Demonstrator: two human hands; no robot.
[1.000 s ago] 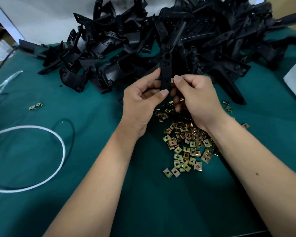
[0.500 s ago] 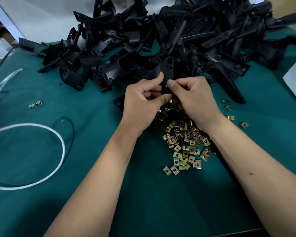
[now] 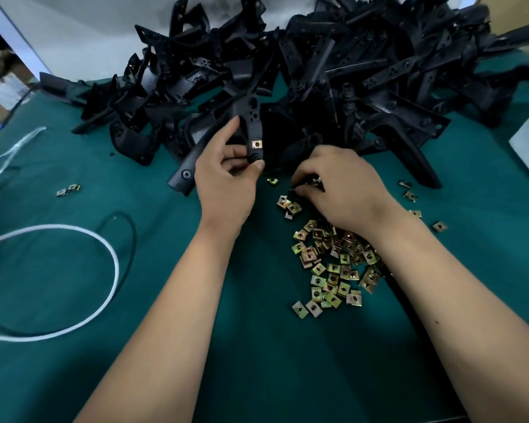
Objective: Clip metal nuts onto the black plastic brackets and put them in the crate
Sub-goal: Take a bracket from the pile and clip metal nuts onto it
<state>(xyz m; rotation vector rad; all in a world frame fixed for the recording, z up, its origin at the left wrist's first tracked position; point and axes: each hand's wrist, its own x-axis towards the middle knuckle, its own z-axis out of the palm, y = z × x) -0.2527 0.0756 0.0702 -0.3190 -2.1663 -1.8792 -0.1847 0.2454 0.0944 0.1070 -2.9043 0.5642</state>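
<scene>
Left hand (image 3: 226, 175) grips bracket (image 3: 252, 123); right hand (image 3: 345, 187) pinches nut (image 3: 317, 182).

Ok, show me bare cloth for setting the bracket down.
Free: near cloth between the forearms, and the patch between white cord and left hand. Crowded: bracket pile at the back, nuts under the right hand.

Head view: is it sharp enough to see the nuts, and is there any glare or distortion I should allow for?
Head view: the loose nuts and the one clipped on the bracket read sharply; the black pile loses detail in shadow; wide-angle bending stretches the edges; the left margin looks soft; no strong glare on the green mat.
</scene>
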